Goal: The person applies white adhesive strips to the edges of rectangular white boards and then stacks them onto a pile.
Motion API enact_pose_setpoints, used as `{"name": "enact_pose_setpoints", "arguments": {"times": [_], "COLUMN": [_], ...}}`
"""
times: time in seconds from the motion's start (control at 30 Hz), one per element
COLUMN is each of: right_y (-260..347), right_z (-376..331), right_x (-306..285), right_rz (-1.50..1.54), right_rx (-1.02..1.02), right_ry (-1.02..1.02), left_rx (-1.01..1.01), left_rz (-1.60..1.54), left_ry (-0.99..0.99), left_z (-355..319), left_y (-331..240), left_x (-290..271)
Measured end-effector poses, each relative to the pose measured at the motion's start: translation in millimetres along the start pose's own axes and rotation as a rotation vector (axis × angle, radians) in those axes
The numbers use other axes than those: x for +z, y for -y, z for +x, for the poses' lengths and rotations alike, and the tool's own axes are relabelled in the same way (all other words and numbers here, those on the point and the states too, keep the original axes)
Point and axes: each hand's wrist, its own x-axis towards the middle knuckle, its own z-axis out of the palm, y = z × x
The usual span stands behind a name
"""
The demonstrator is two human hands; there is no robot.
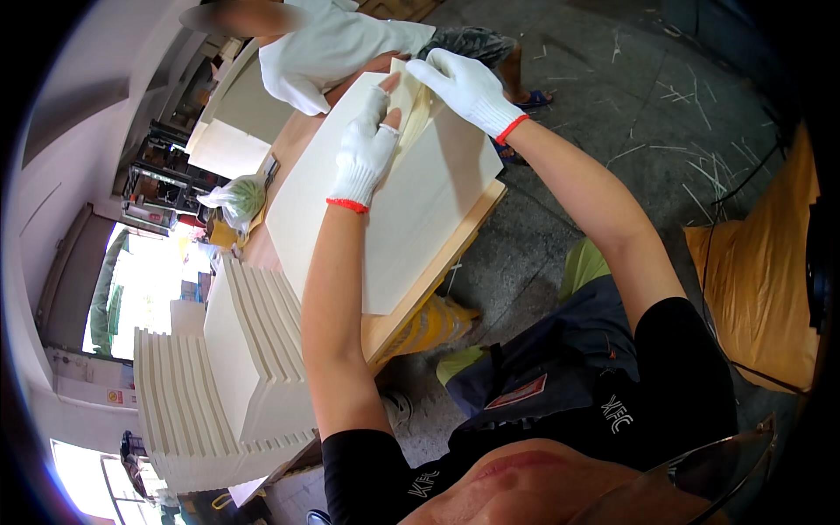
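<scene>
A large white sheet (420, 227) lies on the wooden worktable. Along its far part, cream-coloured sheet edges (415, 118) stand up in a narrow fanned fold. My left hand (366, 144), in a white knit glove with bare thumb and forefinger tips, rests on the white surface beside this fold. Its thumb and forefinger are apart. My right hand (465, 89), gloved in white with a red cuff, grips the far right end of the fold; its fingertips are partly hidden.
Tall stacks of white folded panels (262, 350) stand at the left. Beyond them are a plastic bag of green stuff (241, 203) and the table edge (464, 229). Another person in a white shirt (337, 48) is across the table. Scraps (709, 175) litter the floor.
</scene>
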Motion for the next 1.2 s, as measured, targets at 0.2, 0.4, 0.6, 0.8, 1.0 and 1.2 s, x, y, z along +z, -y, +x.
{"name": "enact_pose_setpoints", "arguments": {"times": [0.2,0.4,0.6,0.8,1.0,1.2], "right_y": [-10,-6,-6,0,8,17], "right_z": [2,2,4,8,12,29], "right_x": [2,3,-3,-15,-48,-34], "right_rz": [-0.032,-0.040,0.028,0.006,-0.739,-0.581], "right_rx": [-0.012,-0.005,0.021,0.047,-0.188,-0.456], "right_ry": [-0.021,-0.005,0.067,0.137,0.401,0.388], "left_rx": [-0.069,0.022,-0.091,0.030,-0.089,-0.145], "left_rz": [0.170,0.176,0.090,0.035,0.009,-0.043], "left_ry": [0.087,0.059,0.062,0.019,-0.065,0.016], "left_z": [3,5,3,3,-1,-1], "left_y": [-5,13,11,23,0,-5], "left_x": [1,1,0,-2,-2,-4]}}
